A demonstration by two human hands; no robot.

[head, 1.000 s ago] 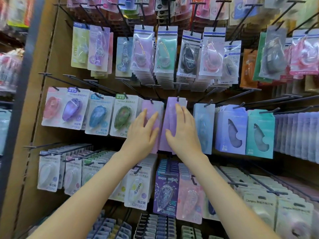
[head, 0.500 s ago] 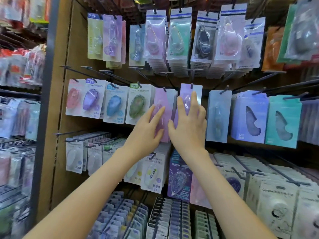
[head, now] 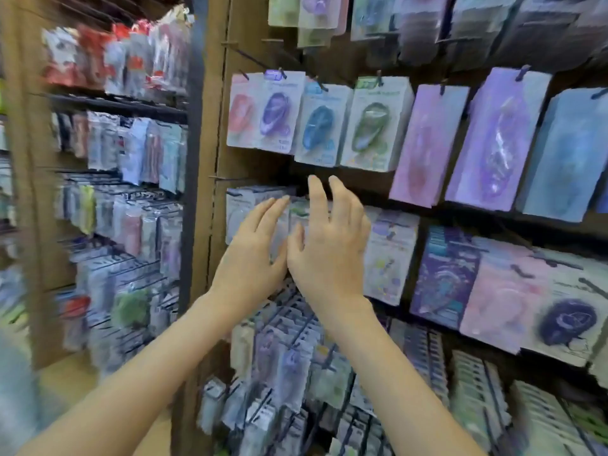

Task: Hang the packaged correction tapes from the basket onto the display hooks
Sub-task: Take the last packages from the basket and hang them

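Note:
My left hand [head: 251,255] and my right hand [head: 329,251] are side by side, fingers spread and empty, in front of the pale packs [head: 243,205] on the lower-left hooks. Above and to the right hang two purple packaged correction tapes [head: 424,146] [head: 496,139], apart from both hands. A row of white packs with pink, purple, blue and green tapes [head: 322,123] hangs at upper middle. No basket is in view. The frame is motion-blurred.
Black display hooks [head: 250,59] jut out of the brown pegboard [head: 227,166]. Blue packs [head: 566,153] hang at right, purple and pink ones [head: 444,278] below. A neighbouring rack of hanging packets [head: 131,153] stands at left. Low stacks of packs [head: 289,373] sit beneath my wrists.
Both hands have left the purple packs and dropped down and to the left. The view has swung left and down, bringing the neighbouring rack into sight.

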